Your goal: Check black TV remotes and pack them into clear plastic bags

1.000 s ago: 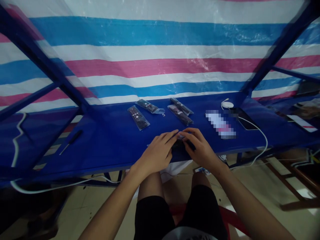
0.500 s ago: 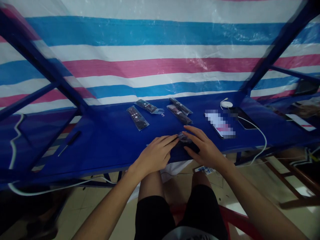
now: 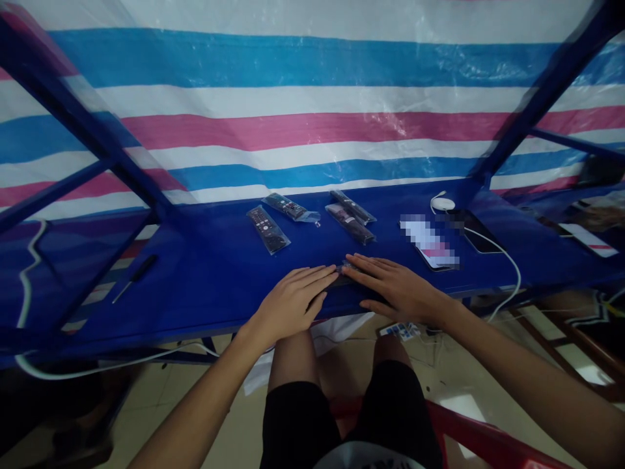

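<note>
My left hand (image 3: 295, 301) lies flat near the table's front edge, fingers stretched out to the right. Facing it, my right hand (image 3: 396, 288) is also flat, its fingers pointing left and its thumb apart. Beneath the fingertips of both hands is a dark item in clear plastic (image 3: 336, 280); most of it is covered, so its kind cannot be made out. Beyond my hands lie bagged remote controls: one at the left (image 3: 268, 229), one angled behind it (image 3: 288, 207), and a pair to the right, a front one (image 3: 349, 223) and a rear one (image 3: 352, 206).
On the blue table (image 3: 205, 280), a phone with a lit screen (image 3: 430, 242) lies right of my hands. A dark phone (image 3: 476, 231), a white round charger (image 3: 442, 204) and its cable are behind it. A screwdriver (image 3: 141, 270) rests at the left, near the blue frame bars.
My right hand has moved left and flattened, its fingers now over the plastic-wrapped item close to my left fingertips. My left hand has shifted slightly left. The bagged remotes have stayed put.
</note>
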The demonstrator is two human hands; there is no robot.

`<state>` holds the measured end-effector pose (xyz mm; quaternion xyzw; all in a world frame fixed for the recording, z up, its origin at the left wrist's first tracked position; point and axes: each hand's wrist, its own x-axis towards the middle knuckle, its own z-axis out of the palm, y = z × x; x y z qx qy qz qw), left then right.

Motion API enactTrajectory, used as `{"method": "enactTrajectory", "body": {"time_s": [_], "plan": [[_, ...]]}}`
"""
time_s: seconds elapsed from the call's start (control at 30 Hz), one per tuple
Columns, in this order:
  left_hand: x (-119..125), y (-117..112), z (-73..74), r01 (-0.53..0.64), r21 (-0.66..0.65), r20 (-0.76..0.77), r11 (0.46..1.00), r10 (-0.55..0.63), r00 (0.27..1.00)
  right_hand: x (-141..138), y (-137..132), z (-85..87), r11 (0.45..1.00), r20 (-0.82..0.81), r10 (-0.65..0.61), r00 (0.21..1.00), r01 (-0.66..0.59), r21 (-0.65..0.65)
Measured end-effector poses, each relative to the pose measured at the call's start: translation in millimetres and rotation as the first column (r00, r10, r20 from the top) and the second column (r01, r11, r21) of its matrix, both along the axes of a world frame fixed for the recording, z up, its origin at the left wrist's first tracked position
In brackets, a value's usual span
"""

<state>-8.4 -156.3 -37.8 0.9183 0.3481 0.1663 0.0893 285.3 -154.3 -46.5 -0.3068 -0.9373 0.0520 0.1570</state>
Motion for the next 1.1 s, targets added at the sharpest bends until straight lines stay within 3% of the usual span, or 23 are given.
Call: {"method": "enactTrajectory", "body": {"time_s": [0.17,0.67,0.77,0.93,1.0,1.1], "plan": [[0.7,-0.8,1.3,0.000,-0.038,0.075,0.999,0.003,0.997,-3.9,-1.9,-0.3,1.000,-0.020,-0.016,1.000,0.016,-0.005],[-0.8,-2.4,6.0,0.007,-0.034,0.059,0.999,-0.005,0.998,-2.3,0.5,1.9,0.998,-0.109,-0.014,0.994,0.007,-0.064],[0.4,-3.7,7.6,0.012,-0.028,0.063,1.000,-0.010,0.998,-4.3,-1.5,0.2,0.999,-0.064,-0.003,0.998,0.000,-0.047],[1.2,-4.2,6.2,-0.056,-0.013,-0.004,0.998,0.056,0.998,-6.4,-0.9,5.2,0.997,-0.094,0.013,0.995,-0.020,-0.070],[-2.1,-2.4,5.4,-0.095,0.001,-0.031,0.995,0.095,0.995,-5.8,6.2,7.8,0.998,-0.191,-0.046,0.980,0.037,-0.049],[-11.0,3.3,6.2,-0.127,0.015,-0.039,0.992,0.127,0.991,-5.4,27.5,8.0,0.972,-0.346,-0.214,0.913,0.233,0.013]]}}
